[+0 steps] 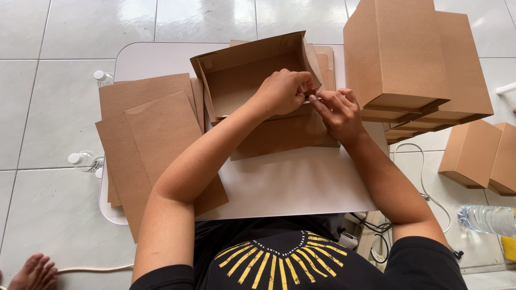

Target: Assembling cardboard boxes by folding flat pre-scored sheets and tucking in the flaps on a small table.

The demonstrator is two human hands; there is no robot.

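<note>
White table (301,188): both hands' fingers (301,88) clamped on brown half-folded box (242,80) (flat sheets (150,139) left).

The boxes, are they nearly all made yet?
Some are done: folded boxes stand stacked at the table's right, with more finished boxes on the floor. In hand now is one half-folded box; the left hand and right hand pinch its right side flap. Left to do: a pile of flat cardboard sheets lies at the left, unfolded. So no, not nearly all.
</note>
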